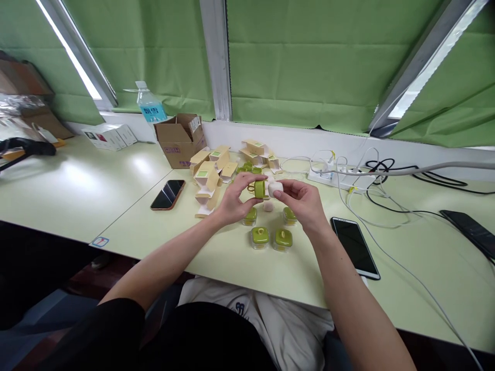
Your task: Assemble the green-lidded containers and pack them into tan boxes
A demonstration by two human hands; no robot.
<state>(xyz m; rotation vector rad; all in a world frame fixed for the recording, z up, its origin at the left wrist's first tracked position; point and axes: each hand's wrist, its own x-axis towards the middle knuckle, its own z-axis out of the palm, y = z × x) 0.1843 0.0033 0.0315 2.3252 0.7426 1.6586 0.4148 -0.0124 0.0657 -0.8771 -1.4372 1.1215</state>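
Observation:
My left hand (pixel 240 198) is closed round a green cap (pixel 259 189), thumb below and fingers above. My right hand (pixel 303 201) pinches a small white rounded piece (pixel 275 189) close beside the cap's open side; I cannot tell if the two touch. Just below them a pale pinkish block (pixel 268 206) lies on the table. Several small clear jars with green square lids stand around it, among them a front left jar (pixel 260 237) and a front right jar (pixel 283 239). More green parts (pixel 248 167) lie behind my left hand.
Opened cream cartons (pixel 208 178) lie left of my hands, before a brown cardboard box (pixel 181 141) and a water bottle (pixel 150 103). Phones rest at left (pixel 168 195) and right (pixel 356 247). A power strip (pixel 340 178) with tangled cables runs along the back right.

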